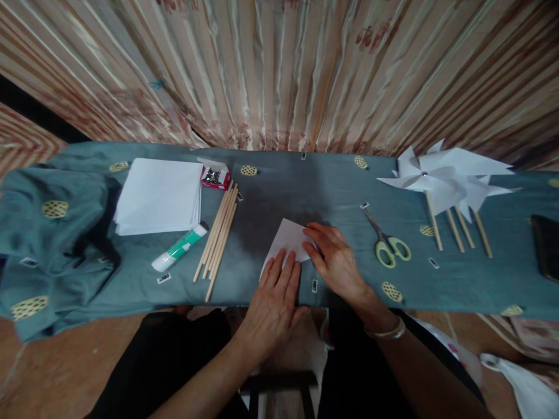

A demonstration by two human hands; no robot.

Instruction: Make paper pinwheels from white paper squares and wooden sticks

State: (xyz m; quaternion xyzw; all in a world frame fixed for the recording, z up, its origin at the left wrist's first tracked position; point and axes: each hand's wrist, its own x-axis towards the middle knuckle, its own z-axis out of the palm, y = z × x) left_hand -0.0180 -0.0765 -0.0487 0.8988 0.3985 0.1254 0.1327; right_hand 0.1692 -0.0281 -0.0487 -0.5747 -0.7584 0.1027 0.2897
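A white sheet of paper [286,235], seemingly folded, lies on the cloth-covered table in front of me. My left hand [275,297] rests flat on its lower left part with the fingers stretched out, covering some of it. At the right corner of the sheet, my right hand [334,256] has thumb and fingers closed on the paper's edge. Scissors [388,241] with green handles lie to the right of that hand. Left of the paper is a bundle of wooden sticks [220,233].
A stack of white paper [159,195], a green and white glue tube [180,247] and a red box of metal pins [215,176] are at the left. Several paper pinwheels [449,174] on sticks lie at the right. A dark phone-like object [545,247] sits at the right edge.
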